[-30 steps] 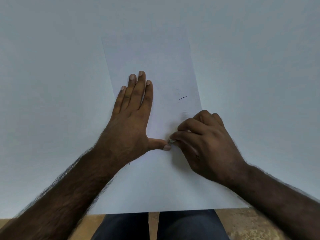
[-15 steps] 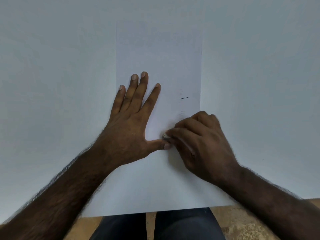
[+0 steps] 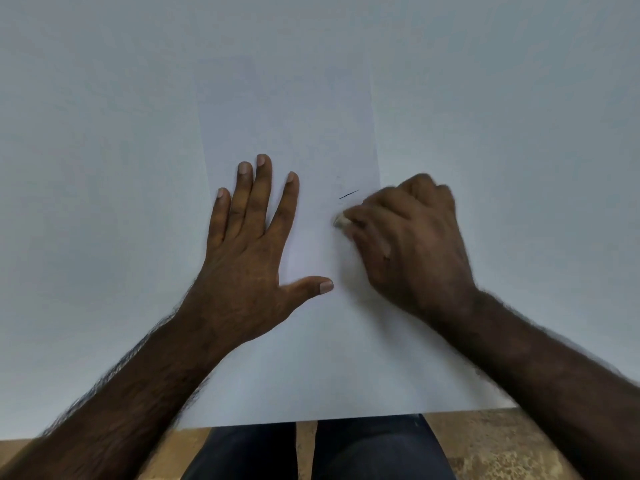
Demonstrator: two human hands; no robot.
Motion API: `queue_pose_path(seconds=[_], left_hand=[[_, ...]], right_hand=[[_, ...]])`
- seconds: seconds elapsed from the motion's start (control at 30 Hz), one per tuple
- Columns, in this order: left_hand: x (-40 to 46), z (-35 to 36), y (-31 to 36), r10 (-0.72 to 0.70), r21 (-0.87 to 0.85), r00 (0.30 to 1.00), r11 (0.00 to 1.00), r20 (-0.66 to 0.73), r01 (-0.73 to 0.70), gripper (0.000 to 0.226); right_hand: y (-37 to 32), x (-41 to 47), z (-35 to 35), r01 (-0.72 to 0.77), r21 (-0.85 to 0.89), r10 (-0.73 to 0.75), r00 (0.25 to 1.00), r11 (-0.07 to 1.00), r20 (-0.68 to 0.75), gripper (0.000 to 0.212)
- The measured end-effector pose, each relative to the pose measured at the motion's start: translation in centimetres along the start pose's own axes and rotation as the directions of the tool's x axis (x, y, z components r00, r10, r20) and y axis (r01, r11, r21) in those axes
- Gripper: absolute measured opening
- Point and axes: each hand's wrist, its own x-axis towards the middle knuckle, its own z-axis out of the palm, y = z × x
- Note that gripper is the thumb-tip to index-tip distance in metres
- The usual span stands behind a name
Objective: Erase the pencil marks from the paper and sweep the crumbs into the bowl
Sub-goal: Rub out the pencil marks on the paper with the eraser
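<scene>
A white sheet of paper (image 3: 294,116) lies on the white table, running away from me. A short dark pencil mark (image 3: 348,194) shows near the paper's right edge. My left hand (image 3: 252,244) lies flat on the paper with fingers spread, pressing it down. My right hand (image 3: 408,244) is curled around a small pale eraser (image 3: 339,221), whose tip sticks out at the fingertips and touches the paper just below the pencil mark. No bowl is in view.
The white table (image 3: 104,168) spreads to both sides and far ahead. Its near edge runs along the bottom, with my dark trousers (image 3: 311,452) and a tan floor (image 3: 485,445) below it.
My right hand with the eraser has moved up and right, away from the left thumb, toward the pencil mark. The left fingers have spread wider. The paper has turned slightly.
</scene>
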Motion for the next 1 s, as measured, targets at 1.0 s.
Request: queue_pose_path(seconds=[1.0], left_hand=[[-0.1, 0.2, 0.1, -0.052, 0.000, 0.999, 0.999, 0.001, 0.052, 0.125]], right_hand=[[-2.9, -1.8, 0.0, 0.100, 0.093, -0.111, 0.986, 0.991, 0.125, 0.015]])
